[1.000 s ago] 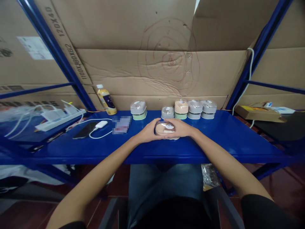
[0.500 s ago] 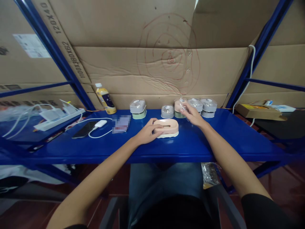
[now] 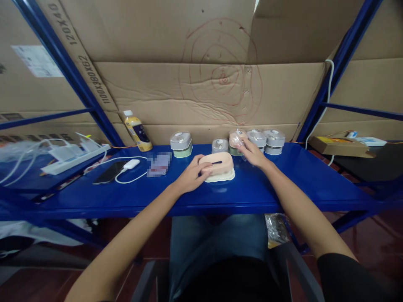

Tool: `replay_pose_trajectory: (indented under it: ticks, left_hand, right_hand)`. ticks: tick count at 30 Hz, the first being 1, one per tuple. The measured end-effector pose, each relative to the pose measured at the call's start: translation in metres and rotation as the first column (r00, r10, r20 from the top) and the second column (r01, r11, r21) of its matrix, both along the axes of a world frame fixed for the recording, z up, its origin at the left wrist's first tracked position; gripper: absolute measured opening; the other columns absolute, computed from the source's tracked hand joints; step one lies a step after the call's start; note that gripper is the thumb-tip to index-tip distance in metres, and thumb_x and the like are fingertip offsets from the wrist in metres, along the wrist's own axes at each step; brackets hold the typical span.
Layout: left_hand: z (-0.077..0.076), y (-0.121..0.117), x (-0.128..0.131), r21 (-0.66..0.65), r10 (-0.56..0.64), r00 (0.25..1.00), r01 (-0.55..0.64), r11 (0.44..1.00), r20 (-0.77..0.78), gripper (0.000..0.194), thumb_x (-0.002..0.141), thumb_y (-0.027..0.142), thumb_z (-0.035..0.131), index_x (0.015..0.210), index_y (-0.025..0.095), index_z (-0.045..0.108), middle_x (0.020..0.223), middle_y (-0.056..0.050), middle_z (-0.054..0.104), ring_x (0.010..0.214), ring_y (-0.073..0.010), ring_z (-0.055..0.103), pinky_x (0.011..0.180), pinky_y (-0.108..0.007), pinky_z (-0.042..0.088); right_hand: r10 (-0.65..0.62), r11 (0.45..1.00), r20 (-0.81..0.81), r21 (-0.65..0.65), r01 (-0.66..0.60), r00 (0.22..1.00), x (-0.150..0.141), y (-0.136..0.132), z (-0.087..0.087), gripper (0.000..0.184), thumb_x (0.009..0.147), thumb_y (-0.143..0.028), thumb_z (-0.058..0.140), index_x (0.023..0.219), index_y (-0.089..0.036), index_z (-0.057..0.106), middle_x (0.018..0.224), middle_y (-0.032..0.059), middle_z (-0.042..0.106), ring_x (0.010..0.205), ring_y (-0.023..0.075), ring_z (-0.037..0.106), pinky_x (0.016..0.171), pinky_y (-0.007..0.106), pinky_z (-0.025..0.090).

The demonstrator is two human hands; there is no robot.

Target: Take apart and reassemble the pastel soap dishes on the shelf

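Observation:
My left hand point(image 3: 192, 173) grips the left end of a peach oval cover point(image 3: 222, 162) with a long slot in its top. Beneath the cover lies a cream base point(image 3: 220, 176) with a wavy edge, resting on the blue table. My right hand point(image 3: 253, 152) is closed on a clear plastic piece point(image 3: 241, 141), whose exact kind I cannot make out. That piece is against a round-cornered container point(image 3: 234, 135) with a peach top and green lower part. Whether the hand also grips the container is unclear.
Several similar lidded containers line the back: a grey-and-green one point(image 3: 181, 144), a low grey one point(image 3: 219, 146) and a grey one point(image 3: 274, 141). To the left are a yellow bottle point(image 3: 138, 132), a phone point(image 3: 110, 173), a white cable and a power strip point(image 3: 74, 159). Cardboard point(image 3: 157, 84) backs the table point(image 3: 170, 197).
The peach cover looked hollow and sat low on the base; now it stands higher, its slotted top facing up. My right hand stays at the peach-topped container. The view has shifted slightly.

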State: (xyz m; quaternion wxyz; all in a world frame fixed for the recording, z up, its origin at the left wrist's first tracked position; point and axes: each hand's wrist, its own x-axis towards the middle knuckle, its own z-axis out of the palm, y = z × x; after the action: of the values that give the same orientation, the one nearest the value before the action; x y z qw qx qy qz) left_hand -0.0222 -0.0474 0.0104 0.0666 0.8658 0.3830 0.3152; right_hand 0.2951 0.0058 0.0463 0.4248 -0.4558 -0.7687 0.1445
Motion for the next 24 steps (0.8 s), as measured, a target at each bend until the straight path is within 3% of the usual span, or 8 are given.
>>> replay_pose_trajectory:
  ticks: [4,7,12,14,19,24]
  left_hand:
    - [0.001,-0.007,0.009,-0.030,-0.068,0.994,0.066,0.997,-0.090,0.047,0.105,0.049,0.052,0.142,0.024,0.067,0.150,-0.014,0.048,0.146,-0.0339,0.048,0.126,-0.052,0.038]
    - [-0.002,-0.004,0.011,-0.067,-0.063,0.993,0.057,0.996,-0.098,0.052,0.102,0.051,0.057,0.148,0.026,0.061,0.147,-0.015,0.051,0.140,-0.0343,0.053,0.122,-0.053,0.043]
    - [-0.012,0.006,0.013,-0.145,0.045,0.994,-0.031,0.989,0.095,0.106,0.081,0.064,0.080,0.163,0.018,0.031,0.149,-0.020,0.056,0.140,-0.0387,0.056,0.119,-0.056,0.045]
    - [-0.014,0.009,0.013,-0.186,0.055,0.990,-0.030,0.982,0.131,0.116,0.076,0.064,0.084,0.164,0.016,0.025,0.149,-0.021,0.057,0.139,-0.0386,0.058,0.118,-0.055,0.046]
    - [-0.014,0.011,0.012,-0.186,0.026,0.997,-0.013,0.982,0.066,0.115,0.072,0.060,0.088,0.161,0.017,0.030,0.163,-0.023,0.044,0.151,-0.0410,0.046,0.124,-0.056,0.039]
    - [-0.011,0.012,0.011,-0.183,0.004,0.997,0.011,0.983,0.080,0.108,0.072,0.057,0.089,0.159,0.020,0.036,0.161,-0.020,0.049,0.148,-0.0398,0.050,0.122,-0.056,0.042]
  right_hand:
    - [0.039,0.999,0.041,0.010,-0.039,0.998,-0.004,-0.002,-0.001,0.069,0.095,-0.070,0.058,0.142,-0.019,0.062,0.113,0.0130,0.077,0.101,0.0328,0.072,0.095,0.051,0.057]
    - [0.174,0.983,0.124,0.032,-0.179,0.977,-0.010,-0.007,-0.002,0.073,0.087,-0.064,0.073,0.145,-0.020,0.062,0.133,0.0148,0.072,0.118,0.0343,0.069,0.105,0.053,0.054]
    - [0.373,0.922,0.281,-0.003,-0.387,0.884,-0.028,-0.014,-0.007,0.084,0.078,-0.061,0.084,0.150,-0.026,0.060,0.145,0.0138,0.064,0.132,0.0361,0.062,0.113,0.057,0.049]
    - [0.407,0.904,0.318,-0.009,-0.427,0.856,-0.036,-0.014,-0.011,0.087,0.077,-0.063,0.085,0.152,-0.026,0.058,0.143,0.0137,0.065,0.131,0.0360,0.062,0.113,0.057,0.049]
    - [0.415,0.902,0.330,-0.024,-0.432,0.848,-0.044,-0.010,-0.021,0.091,0.076,-0.064,0.085,0.155,-0.030,0.056,0.141,0.0123,0.065,0.128,0.0358,0.063,0.111,0.054,0.050]
    - [0.433,0.894,0.358,-0.053,-0.445,0.827,-0.043,-0.004,-0.023,0.089,0.077,-0.063,0.085,0.155,-0.030,0.056,0.132,0.0115,0.066,0.120,0.0338,0.065,0.108,0.052,0.051]
